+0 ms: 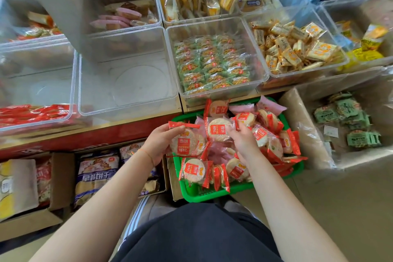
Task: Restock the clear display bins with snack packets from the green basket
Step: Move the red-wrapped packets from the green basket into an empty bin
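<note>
Snack packets (187, 142): clear wrap, red ends, round pale crackers | left hand (158, 144) grips some | right hand (242, 140) pinches one

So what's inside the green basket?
The green basket is full of red-edged rice cracker packets, with some pink packets mixed in. Both hands are among them. The pile covers most of the bottom, so whatever is underneath is hidden.

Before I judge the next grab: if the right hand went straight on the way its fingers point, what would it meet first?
Probably the round rice-cracker packet with the red label atop the green plastic basket; the right hand already curls at its edge. Depth unclear.
</note>
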Motion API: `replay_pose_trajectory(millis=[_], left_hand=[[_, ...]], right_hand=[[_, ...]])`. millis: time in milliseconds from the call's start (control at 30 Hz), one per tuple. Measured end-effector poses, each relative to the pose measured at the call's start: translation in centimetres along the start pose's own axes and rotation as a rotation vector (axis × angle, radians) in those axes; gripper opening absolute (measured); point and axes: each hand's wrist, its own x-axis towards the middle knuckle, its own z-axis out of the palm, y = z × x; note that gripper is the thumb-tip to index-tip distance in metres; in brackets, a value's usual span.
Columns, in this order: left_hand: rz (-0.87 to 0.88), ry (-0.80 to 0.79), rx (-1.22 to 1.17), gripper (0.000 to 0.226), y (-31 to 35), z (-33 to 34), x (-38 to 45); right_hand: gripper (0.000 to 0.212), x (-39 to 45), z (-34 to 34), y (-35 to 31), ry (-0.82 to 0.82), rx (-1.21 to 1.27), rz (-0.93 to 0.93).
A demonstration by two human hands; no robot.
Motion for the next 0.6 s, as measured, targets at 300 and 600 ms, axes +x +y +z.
replay_pose_trajectory(millis=[300,600], left_hand=[[0.031,-0.079,0.079,0.025,0.7,0.8,-0.3],[0.055,-0.116,0.387,0.026,1.7,0.1,-1.0]], right_hand=[[0.018,-2.3,2.2,-3.6,-0.350,-0.347,-0.081],[0.005,-1.9,3.5,-2.8,-0.269,-0.348,-0.180]])
